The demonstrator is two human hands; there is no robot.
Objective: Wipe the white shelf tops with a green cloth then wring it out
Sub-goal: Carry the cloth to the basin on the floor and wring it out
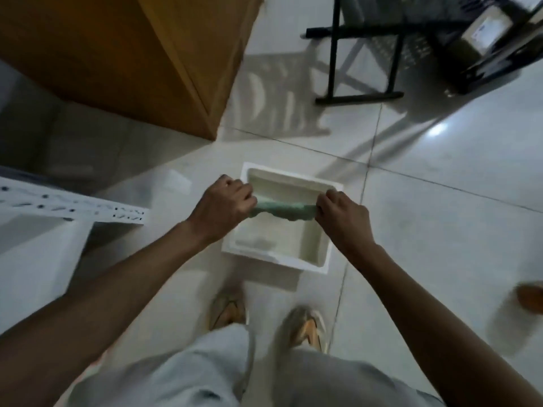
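Observation:
The green cloth [282,211] is twisted into a tight roll, stretched level between my two hands. My left hand [224,205] is closed on its left end and my right hand [342,214] on its right end. Both hold it above a white rectangular tub [320,264] that stands on the tiled floor just in front of my feet. The tub holds some cloudy water. The white shelf [70,208], with a perforated metal rail along its edge, is at the left, level with my left forearm.
A wooden cabinet [141,54] stands at the upper left. A black metal stand [361,57] with a dark crate [482,39] is at the upper right. An orange-brown object [530,298] lies at the right edge. My shoes [307,326] are below the tub.

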